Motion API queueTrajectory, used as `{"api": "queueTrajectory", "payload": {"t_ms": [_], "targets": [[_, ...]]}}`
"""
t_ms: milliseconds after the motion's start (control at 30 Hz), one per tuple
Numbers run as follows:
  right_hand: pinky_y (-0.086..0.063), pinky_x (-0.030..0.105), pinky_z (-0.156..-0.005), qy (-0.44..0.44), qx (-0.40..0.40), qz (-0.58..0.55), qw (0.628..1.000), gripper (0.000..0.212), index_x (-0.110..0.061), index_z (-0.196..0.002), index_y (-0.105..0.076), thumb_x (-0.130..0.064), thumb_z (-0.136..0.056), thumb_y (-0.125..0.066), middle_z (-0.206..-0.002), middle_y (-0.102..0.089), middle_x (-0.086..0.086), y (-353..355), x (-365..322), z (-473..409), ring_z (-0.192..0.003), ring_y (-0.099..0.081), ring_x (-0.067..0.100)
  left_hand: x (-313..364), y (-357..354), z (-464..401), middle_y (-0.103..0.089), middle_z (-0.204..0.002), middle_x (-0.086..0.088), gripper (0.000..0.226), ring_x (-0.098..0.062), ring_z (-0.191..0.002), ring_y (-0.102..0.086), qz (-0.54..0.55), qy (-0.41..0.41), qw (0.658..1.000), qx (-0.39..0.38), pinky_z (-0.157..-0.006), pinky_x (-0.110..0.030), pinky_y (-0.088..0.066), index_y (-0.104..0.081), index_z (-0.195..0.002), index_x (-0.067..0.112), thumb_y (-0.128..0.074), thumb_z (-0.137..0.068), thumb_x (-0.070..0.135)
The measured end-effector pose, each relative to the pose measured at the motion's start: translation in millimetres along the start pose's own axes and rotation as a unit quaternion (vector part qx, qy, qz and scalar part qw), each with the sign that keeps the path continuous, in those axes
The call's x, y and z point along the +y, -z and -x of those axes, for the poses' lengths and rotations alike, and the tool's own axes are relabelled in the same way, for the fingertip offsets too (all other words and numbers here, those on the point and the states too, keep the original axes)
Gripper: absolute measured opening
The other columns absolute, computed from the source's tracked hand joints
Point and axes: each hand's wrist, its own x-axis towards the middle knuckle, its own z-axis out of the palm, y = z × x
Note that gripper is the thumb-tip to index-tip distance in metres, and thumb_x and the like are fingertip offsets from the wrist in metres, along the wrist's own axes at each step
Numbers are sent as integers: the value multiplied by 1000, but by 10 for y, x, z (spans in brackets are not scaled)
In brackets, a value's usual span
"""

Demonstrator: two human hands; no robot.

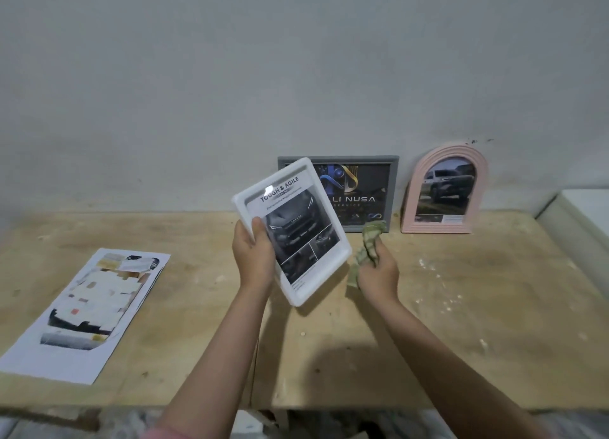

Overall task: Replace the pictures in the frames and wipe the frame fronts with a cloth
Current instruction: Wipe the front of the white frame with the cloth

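Plywood tabletop against a plain grey wall, surface scuffed, white specks scattered on the right side.

Left hand holds a white frame up off the tabletop, tilted, front facing the camera. Left grip is clamped on the frame's left edge, thumb on the front over the picture. Picture inside shows a dark car front with the heading "TOUGH & AGILE"; glare spot near the top.

Right hand is just right of the white frame, near its lower right edge. Right grip is closed around a bunched green checked cloth. Cloth sticks out above and below the fist. Cannot tell if the cloth touches the frame; looks just beside it.

Grey frame leans on the wall behind the hands, landscape format, dark picture with "NUSA" legible, left part hidden by the white frame. Pink arched frame stands right of it, also at the wall, holding a car photo.

Loose printed sheets lie flat at the left of the tabletop, well apart from the hands. White block edge at the far right.
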Motion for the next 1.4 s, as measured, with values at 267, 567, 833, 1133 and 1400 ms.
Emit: {"api": "queueTrajectory", "payload": {"t_ms": [267,567,833,1133,1400], "targets": [[-23,16,-103,145,-185,155,959,68,-20,-143,-39,9,-81,-42,-159,-4,2,-395,66,525,-144,-15,17,109,-157,108,-54,-76,6,15,-9,-69,-53,12,1,996,87,-68,-22,-43,-49,-93,12,-40,-100,21],[-31,25,-112,134,-277,142,941,62,-6,-129,-56,-8,-72,-33,-146,-39,15,-378,15,918,-137,-36,16,-4,44,38,-49,-70,6,19,-18,-65,-49,-22,-7,995,102,-66,-33,-40,-44,-85,11,-40,-99,24],[-49,17,-53,-33,-247,-44,967,36,-7,-95,-62,18,-80,-40,-80,-65,8,-349,-257,423,-67,-61,18,62,521,-194,-49,-71,6,19,-16,-66,-49,-41,4,984,173,-64,-29,-36,-46,-87,11,-40,-98,25],[-54,31,-73,-82,-347,4,934,18,-12,-101,-61,-10,-84,-67,-102,-67,9,-1250,-327,-427,-82,-65,21,35,1001,-381,-49,-72,2,26,-12,-66,-48,-62,31,958,277,-60,-26,-38,-50,-83,10,-40,-99,28],[-41,16,-61,239,-449,265,819,30,-18,-108,-54,1,-84,-50,-98,-58,1,-2456,-320,-1099,-90,-58,20,-37,1099,-561,-50,-70,2,27,5,-47,-56,-48,68,939,335,-44,-5,-37,-52,-94,3,-37,-102,24]]}}
